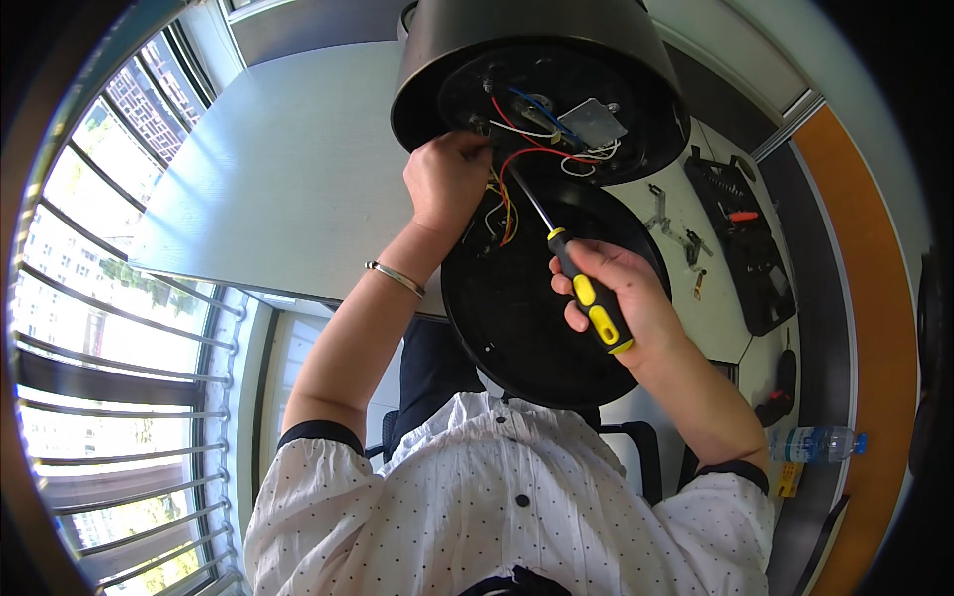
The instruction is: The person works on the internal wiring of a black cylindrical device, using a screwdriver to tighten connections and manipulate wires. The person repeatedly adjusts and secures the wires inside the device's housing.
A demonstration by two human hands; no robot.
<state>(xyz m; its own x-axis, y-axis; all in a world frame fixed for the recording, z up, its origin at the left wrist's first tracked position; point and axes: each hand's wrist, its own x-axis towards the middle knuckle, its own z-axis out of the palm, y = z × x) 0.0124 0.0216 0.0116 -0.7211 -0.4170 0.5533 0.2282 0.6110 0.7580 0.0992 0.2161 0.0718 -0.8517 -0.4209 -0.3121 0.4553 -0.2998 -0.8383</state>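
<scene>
Two hands (pixel 445 186), one screwdriver (pixel 593 298), one drum (pixel 537 18), one disc (pixel 542 338), one toolcase (pixel 771 290), one bottle (pixel 817 445), one bracelet (pixel 395 279); probably two red wires (pixel 537 149), though they overlap there.

Wires (pixel 514 215) obstruct the gap between housing (pixel 537 22) and cover (pixel 556 338).

The table (pixel 268 179) has a pale, smooth top, and I can see it on both sides of the dark round appliance (pixel 547 22), which lies there on its side with the open end toward the near edge. On the right part are several small metal pieces (pixel 658 209), and near them one open black tool case (pixel 770 320), holding a red piece (pixel 742 216).
</scene>
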